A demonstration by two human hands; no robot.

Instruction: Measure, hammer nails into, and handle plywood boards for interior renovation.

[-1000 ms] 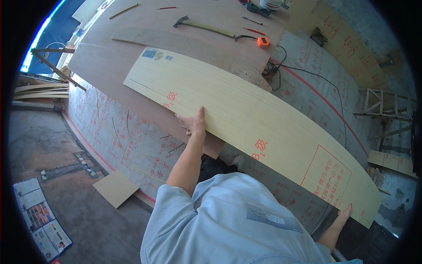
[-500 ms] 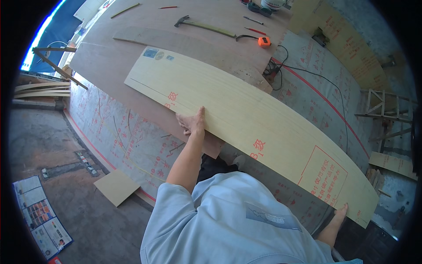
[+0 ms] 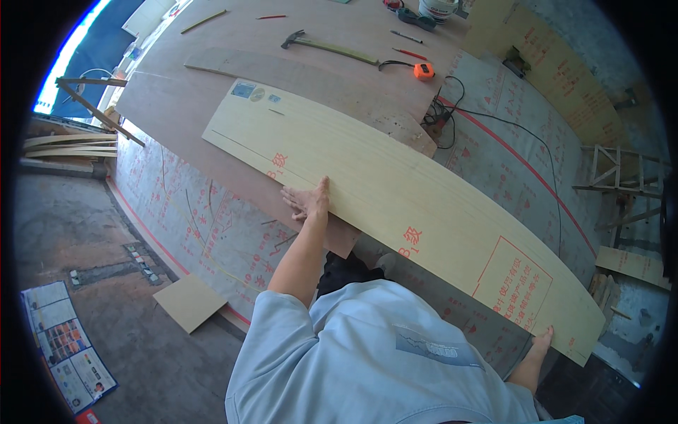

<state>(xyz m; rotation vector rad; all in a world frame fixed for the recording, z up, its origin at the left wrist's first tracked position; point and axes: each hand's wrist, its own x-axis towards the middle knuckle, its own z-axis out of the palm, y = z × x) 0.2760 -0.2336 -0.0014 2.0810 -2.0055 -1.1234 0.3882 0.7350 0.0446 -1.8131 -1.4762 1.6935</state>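
A long pale plywood board (image 3: 381,191) with red print slants from the table at upper left down to the lower right. Its left part rests on a brown sheet-topped work table (image 3: 159,88), while its right part juts out past the table. My left hand (image 3: 308,201) is at the board's near edge, left of the middle, thumb on the upper face and fingers bent by the edge. Close to the right end, my right hand (image 3: 542,339) grips the same edge, with some of its fingers hidden under the board.
A grey-brown strip of board (image 3: 233,65) lies beyond the plywood. Farther back are a hammer (image 3: 332,48), an orange tape measure (image 3: 424,71), pencils and a pen. A black cable (image 3: 526,127) trails over the covered floor at right. A small square panel (image 3: 189,304) lies at lower left.
The plywood board has slid slightly to the left, and its right end with my right hand has shifted the same way. A short thin dark line now shows near its left end.
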